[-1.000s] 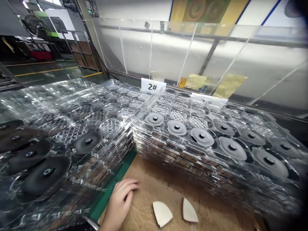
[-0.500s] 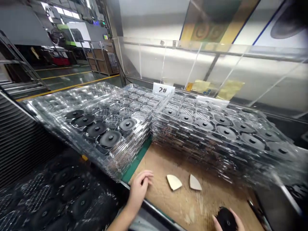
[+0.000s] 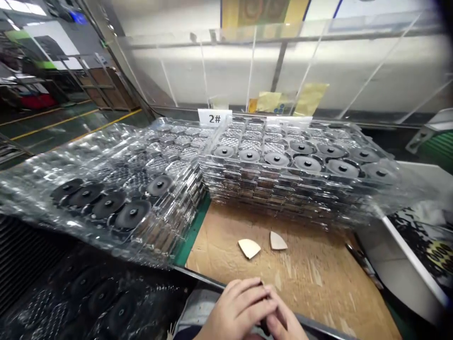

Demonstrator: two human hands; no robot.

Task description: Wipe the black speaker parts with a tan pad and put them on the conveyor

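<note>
My left hand (image 3: 235,306) and my right hand (image 3: 286,323) meet at the near edge of the brown board (image 3: 318,278). Both close around a small black disc (image 3: 264,326), which is mostly hidden by my fingers. Two beige wedge-shaped pieces (image 3: 248,247) (image 3: 277,241) lie on the board just beyond my hands. Behind them stand two stacks of clear plastic trays with black discs in their pockets. One stack is on the left (image 3: 116,203) and the other on the right (image 3: 300,163).
A white "2#" label (image 3: 214,118) stands between the stacks at the back, in front of a clear acrylic screen (image 3: 247,71). More trays of black discs (image 3: 99,297) lie low at the left. A white bin edge (image 3: 406,245) borders the board on the right.
My left hand has come off the board's left edge and joined my right hand on the black disc at the near edge. The view has shifted right and down.
</note>
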